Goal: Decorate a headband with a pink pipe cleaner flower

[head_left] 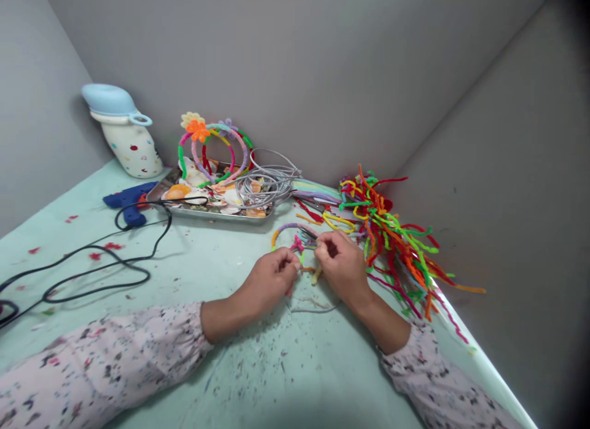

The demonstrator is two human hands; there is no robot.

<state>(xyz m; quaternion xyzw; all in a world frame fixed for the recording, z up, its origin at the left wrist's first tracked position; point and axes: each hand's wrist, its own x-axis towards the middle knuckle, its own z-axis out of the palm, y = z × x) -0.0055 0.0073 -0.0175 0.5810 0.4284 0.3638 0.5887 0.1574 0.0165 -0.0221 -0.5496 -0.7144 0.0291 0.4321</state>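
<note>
A pale green tabletop (pixel 258 380), specked with dark marks, stands against grey walls (pixel 299 66); the metal tray (pixel 221 217) gives the places. Nearest, two sleeves (pixel 152 343) printed with small motifs reach in. One grey wire piece (pixel 318 311) lies well nearer than the tray. Just beyond it, right of the tray and nearer, is one multicoloured hoop (pixel 276 234): the left hand (pixel 271 276) pinches its near side, and the right hand (pixel 345 266) grips a dark slim piece (pixel 308 233) against it. One heap of fuzzy stems (pixel 396 244), too many to count, spreads right of the tray. Left of it lies one blue glue gun (pixel 129 201) near a black cable (pixel 99 287). In the tray stand at least three hoops with three flowers (pixel 198 131); a wire coil (pixel 262 189) overlaps its right end. Beyond its left end leans one white container (pixel 131 146), blue-lidded, its prints too small to make out.
</note>
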